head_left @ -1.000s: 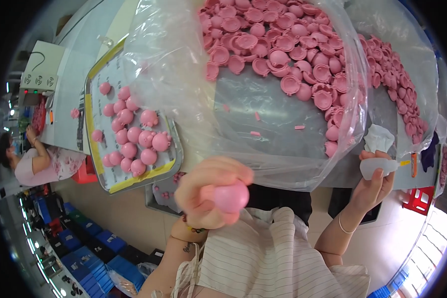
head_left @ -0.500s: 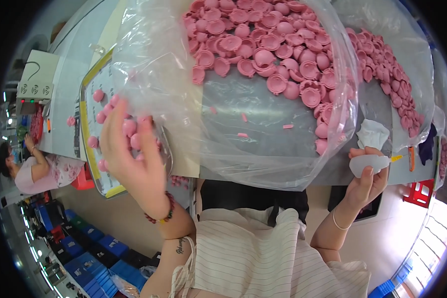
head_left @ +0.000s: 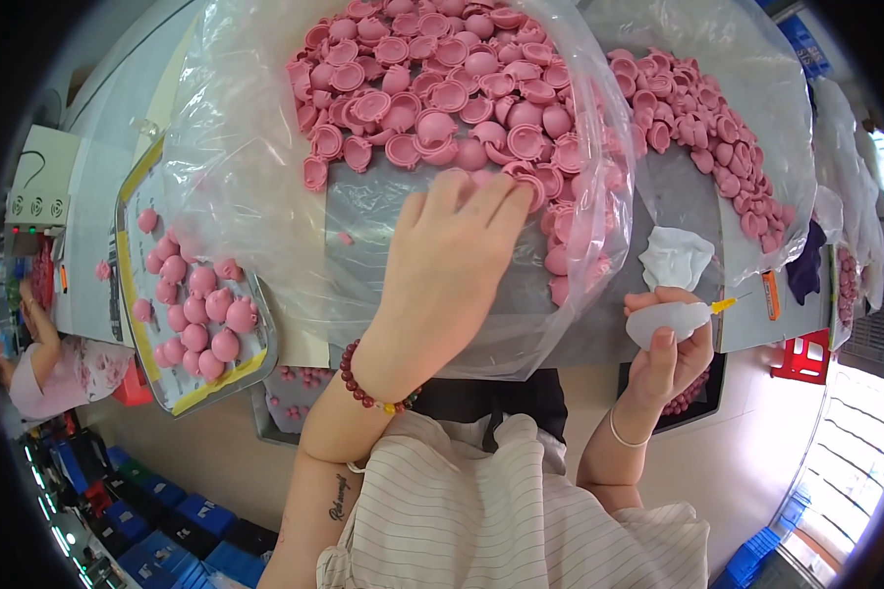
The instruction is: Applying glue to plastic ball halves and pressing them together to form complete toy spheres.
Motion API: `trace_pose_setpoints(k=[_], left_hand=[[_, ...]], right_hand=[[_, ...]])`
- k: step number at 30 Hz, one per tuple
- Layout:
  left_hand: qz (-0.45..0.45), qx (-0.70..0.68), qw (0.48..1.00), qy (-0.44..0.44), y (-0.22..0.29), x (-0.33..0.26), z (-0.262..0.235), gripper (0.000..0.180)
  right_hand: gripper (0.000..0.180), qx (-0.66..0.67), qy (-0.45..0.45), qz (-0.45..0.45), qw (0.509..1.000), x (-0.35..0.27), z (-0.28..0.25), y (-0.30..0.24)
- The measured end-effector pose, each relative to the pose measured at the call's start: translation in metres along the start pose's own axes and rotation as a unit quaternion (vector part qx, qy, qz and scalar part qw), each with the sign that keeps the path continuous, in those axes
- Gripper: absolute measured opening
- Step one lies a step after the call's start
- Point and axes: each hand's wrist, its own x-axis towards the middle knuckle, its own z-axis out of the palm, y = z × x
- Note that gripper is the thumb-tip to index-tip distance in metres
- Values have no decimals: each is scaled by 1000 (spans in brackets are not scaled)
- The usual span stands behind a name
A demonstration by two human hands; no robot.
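My left hand point(head_left: 449, 265), with a beaded bracelet at its wrist, reaches into the clear plastic bag point(head_left: 363, 329). Its fingers are bent and closed on a pink plastic half-shell point(head_left: 527, 185) at the near edge of the heap; the fingertips are partly hidden. Around them lie many pink half-shells point(head_left: 449, 95), some cup side up. On the right, my right hand point(head_left: 671, 358) grips a translucent white squeeze bottle point(head_left: 666, 322) by its body. Its yellow needle tip point(head_left: 723, 305) points to the right, clear of the shells.
At left, a yellow-taped tray point(head_left: 198, 395) holds several pink balls point(head_left: 202, 282). A second bag of pink shells point(head_left: 722, 157) lies to the right. Beside the bottle are a crumpled white cloth point(head_left: 676, 257) and an orange cutter point(head_left: 771, 294). Another person point(head_left: 69, 378) sits far left.
My left hand has moved right, from over the tray of balls to the heap of shells, and closed there. My right hand still holds the bottle. The view has shifted right.
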Motion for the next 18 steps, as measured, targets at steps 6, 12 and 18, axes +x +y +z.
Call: trace_pose_setpoints(k=[6,12,18], left_hand=[[3,13,1000,20,1,-1,-2,22],[110,-189,973,73,22,-29,-33,26],[106,-369,923,-14,32,-63,-22,31]], right_hand=[[41,13,-15,1,1000,-1,0,-3],[49,91,-14,35,995,-19,8,-41],[42,320,-175,112,925,-44,29,-50]])
